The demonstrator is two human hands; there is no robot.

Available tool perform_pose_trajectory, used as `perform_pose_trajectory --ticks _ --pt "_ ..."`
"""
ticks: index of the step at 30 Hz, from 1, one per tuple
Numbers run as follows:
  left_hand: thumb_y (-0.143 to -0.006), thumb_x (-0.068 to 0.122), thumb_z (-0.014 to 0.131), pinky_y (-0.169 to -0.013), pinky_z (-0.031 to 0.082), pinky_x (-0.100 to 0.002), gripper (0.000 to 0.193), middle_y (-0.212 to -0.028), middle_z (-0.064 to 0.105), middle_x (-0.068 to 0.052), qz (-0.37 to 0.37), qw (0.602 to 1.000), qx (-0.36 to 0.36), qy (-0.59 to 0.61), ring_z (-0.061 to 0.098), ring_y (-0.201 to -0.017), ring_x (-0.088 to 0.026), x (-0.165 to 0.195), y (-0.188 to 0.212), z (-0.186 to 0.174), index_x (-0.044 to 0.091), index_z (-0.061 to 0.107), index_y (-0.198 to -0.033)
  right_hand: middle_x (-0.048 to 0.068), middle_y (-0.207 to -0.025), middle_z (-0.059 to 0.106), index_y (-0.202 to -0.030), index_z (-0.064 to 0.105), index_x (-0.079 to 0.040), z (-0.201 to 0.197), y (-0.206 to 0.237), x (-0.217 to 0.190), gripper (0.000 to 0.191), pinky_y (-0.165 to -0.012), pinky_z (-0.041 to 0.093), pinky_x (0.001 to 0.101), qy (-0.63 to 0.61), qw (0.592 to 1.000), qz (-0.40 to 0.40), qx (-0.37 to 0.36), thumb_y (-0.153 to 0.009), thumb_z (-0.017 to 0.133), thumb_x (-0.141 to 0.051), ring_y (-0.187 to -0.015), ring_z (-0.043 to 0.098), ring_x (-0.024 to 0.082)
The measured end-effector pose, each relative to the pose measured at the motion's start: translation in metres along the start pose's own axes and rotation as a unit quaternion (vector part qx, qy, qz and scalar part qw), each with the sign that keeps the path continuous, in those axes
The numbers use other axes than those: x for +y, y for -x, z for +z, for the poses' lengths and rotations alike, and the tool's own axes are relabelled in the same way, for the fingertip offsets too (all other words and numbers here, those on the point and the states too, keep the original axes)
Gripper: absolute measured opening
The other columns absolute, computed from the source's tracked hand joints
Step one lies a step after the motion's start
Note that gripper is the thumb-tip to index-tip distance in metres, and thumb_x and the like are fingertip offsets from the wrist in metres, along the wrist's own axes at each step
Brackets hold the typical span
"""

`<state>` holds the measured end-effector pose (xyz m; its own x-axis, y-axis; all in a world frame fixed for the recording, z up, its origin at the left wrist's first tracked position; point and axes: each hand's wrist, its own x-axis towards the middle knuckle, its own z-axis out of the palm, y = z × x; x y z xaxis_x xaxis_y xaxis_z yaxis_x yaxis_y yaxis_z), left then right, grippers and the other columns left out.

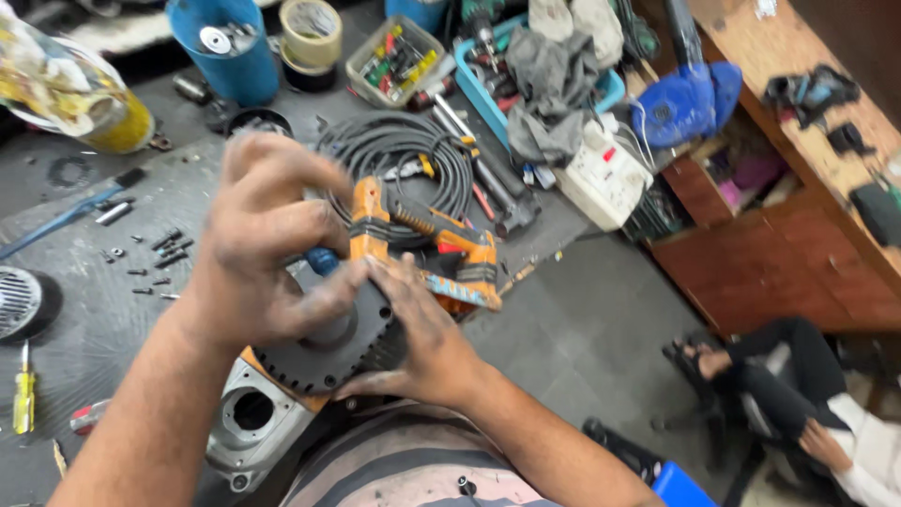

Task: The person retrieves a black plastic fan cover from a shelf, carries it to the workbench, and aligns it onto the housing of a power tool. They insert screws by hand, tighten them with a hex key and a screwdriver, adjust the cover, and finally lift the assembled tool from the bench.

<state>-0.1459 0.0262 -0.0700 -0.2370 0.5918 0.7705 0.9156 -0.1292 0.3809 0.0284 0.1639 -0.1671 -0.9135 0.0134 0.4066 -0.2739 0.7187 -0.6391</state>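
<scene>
The right hand [427, 343] cups the dark round motor part [328, 352] from below to keep it steady over the lap; the left hand [267, 249] curls its fingers on top, beside the orange tool body [432, 249].

Bench, far edge: blue bucket [228, 52], tape rolls [311, 36], tray of small parts [394, 58], grey rags [552, 80]. Middle: coiled black cable [394, 155]. Left edge: loose screws [155, 263], yellow screwdriver [23, 394], round metal grille [17, 300]. Right edge: white power strip [605, 174].
</scene>
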Motion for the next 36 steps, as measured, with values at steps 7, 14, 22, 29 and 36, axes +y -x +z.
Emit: perform_pose_trajectory --ticks 7,14,22,29,36 --pt "-0.089 0.022 0.075 -0.098 0.051 -0.035 0.057 -0.149 0.036 -0.024 -0.247 0.967 0.057 0.027 0.06 -0.111 -0.025 0.033 0.022 0.025 0.008 0.048 -0.137 0.008 -0.138 0.067 -0.117 0.073 -0.012 -0.044 0.001 0.054 0.031 -0.128 0.035 0.0574 -0.005 0.997 -0.074 -0.014 -0.088 0.084 -0.011 -0.141 0.059 0.031" --pt "-0.109 0.024 0.066 -0.08 0.045 -0.027 0.042 -0.108 0.05 -0.008 -0.346 0.864 0.287 0.225 0.048 -0.088 -0.012 0.048 0.02 0.052 0.009 0.045 -0.142 0.009 -0.121 0.069 -0.112 0.073 -0.008 -0.047 -0.001 0.088 0.028 -0.12 0.044 0.0569 -0.097 0.986 -0.121 -0.06 -0.086 0.082 -0.01 -0.127 0.067 0.031" --pt "-0.096 0.027 0.076 -0.071 0.05 -0.048 0.061 -0.089 0.057 -0.018 -0.365 0.756 0.393 0.376 0.054 -0.064 -0.021 0.105 0.047 0.023 0.011 0.047 -0.147 0.011 -0.118 0.067 -0.114 0.07 -0.007 -0.055 -0.026 0.11 0.032 -0.114 0.048 0.0547 -0.139 0.969 -0.188 -0.079 -0.085 0.081 -0.013 -0.121 0.066 0.032" --pt "-0.091 0.025 0.085 -0.073 0.047 -0.04 0.068 -0.09 0.059 -0.018 -0.286 0.779 0.471 0.299 0.051 -0.074 -0.018 0.116 0.166 0.086 0.003 0.048 -0.144 0.011 -0.117 0.067 -0.118 0.065 -0.007 -0.044 -0.048 0.112 0.032 -0.108 0.052 0.0486 -0.18 0.96 -0.206 -0.052 -0.088 0.078 -0.011 -0.114 0.068 0.03" --pt "-0.09 0.03 0.084 -0.075 0.05 -0.036 0.07 -0.095 0.061 -0.018 -0.27 0.816 0.468 0.205 0.059 -0.083 -0.022 0.11 0.143 0.103 0.006 0.047 -0.144 0.012 -0.116 0.066 -0.12 0.064 -0.005 -0.035 -0.066 0.108 0.034 -0.104 0.054 0.0449 -0.2 0.947 -0.241 -0.072 -0.09 0.079 -0.012 -0.112 0.067 0.03"
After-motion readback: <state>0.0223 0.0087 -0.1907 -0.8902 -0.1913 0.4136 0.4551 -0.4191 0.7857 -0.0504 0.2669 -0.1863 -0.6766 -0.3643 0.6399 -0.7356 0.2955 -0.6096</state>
